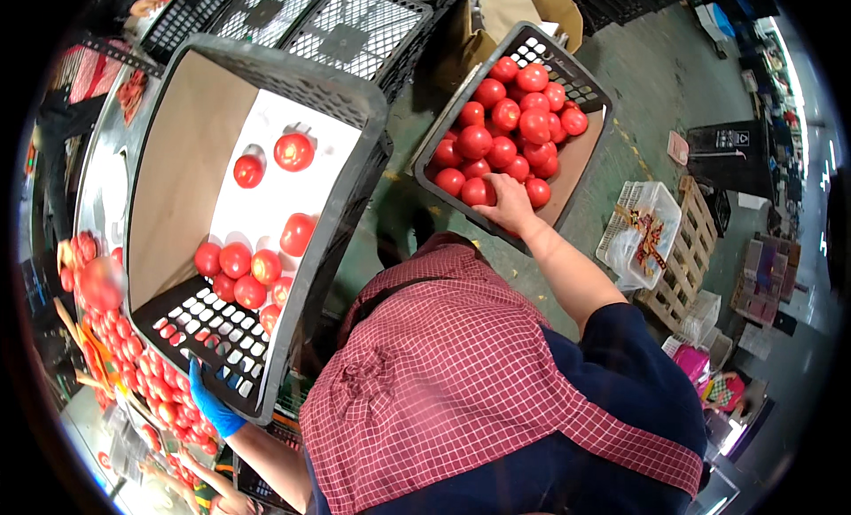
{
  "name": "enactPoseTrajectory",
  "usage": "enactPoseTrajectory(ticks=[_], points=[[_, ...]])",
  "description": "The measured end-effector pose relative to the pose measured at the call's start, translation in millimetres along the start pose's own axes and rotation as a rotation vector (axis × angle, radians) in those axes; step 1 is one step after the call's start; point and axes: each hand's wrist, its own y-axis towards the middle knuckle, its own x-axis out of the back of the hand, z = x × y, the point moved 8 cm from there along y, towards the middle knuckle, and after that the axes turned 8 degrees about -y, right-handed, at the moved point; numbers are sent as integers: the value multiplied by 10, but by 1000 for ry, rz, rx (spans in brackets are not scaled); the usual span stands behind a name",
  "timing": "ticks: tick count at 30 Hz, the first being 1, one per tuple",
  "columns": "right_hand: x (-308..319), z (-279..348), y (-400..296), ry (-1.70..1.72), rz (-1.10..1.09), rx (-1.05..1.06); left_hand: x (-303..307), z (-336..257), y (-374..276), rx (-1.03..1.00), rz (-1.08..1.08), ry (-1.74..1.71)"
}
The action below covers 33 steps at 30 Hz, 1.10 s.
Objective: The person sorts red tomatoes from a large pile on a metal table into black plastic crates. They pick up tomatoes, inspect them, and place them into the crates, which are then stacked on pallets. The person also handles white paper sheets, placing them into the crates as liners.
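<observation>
My left hand, in a blue glove, holds the near end of a black plastic crate by its rim. Brown and white cardboard lines this crate, and several loose tomatoes lie in it, most of them gathered towards the near end. My bare right hand reaches into a second black crate, where its fingers curl around a tomato near the front edge. Many other tomatoes are heaped in that crate.
A sorting surface heaped with tomatoes runs along the left, with other people's arms beside it. Stacked black crates and a cardboard box stand ahead. To the right, a wooden pallet carries white plastic baskets.
</observation>
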Motion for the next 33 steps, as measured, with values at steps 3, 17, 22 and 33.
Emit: enactPoseTrajectory(ticks=[3, 17, 22, 33], points=[[167, -39, 103, 15, -217, 19, -47, -10, -19, -3, 2, -2], [830, -1384, 808, 24, -298, -645, -9, 0, 22, 46, 20, 64], [952, -2034, 338, 250, -556, -783, -187, -64, -69, 28, 45, 85], [756, -1943, 128, 854, -823, -654, 172, 110, 125, 36, 93, -71]])
